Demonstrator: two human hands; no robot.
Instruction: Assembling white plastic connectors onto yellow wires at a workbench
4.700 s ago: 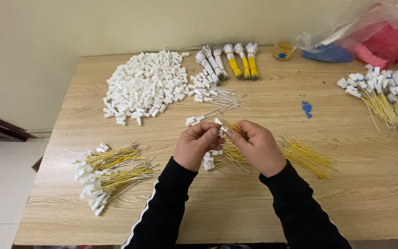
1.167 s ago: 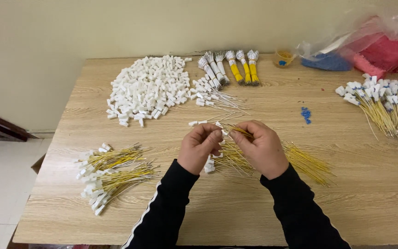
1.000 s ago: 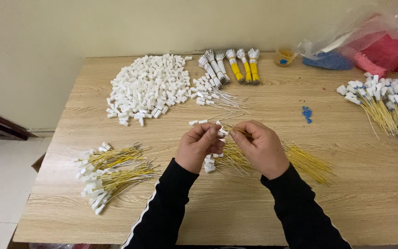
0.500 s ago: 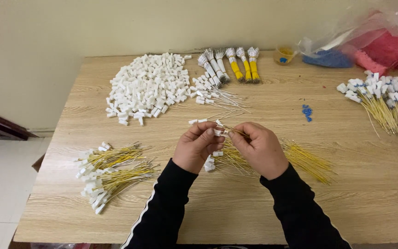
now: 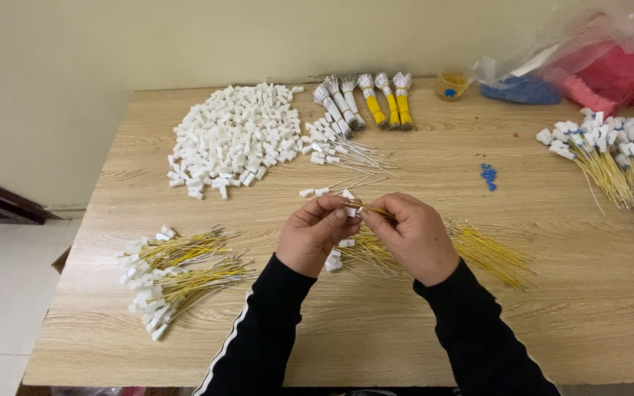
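Over the middle of the wooden table, the left hand pinches a small white connector while the right hand grips a thin yellow wire against it. Loose yellow wires lie underneath; a clear plastic bag holds pink and blue pieces at the far right corner, a heap of white connectors far left.

The person's 2 hands meet above the middle of the wooden table. The left hand curls inward, fingertips pinched. The right hand faces it, fingertips touching the left's. Both forearms, in black sleeves, reach in from the table's near edge.
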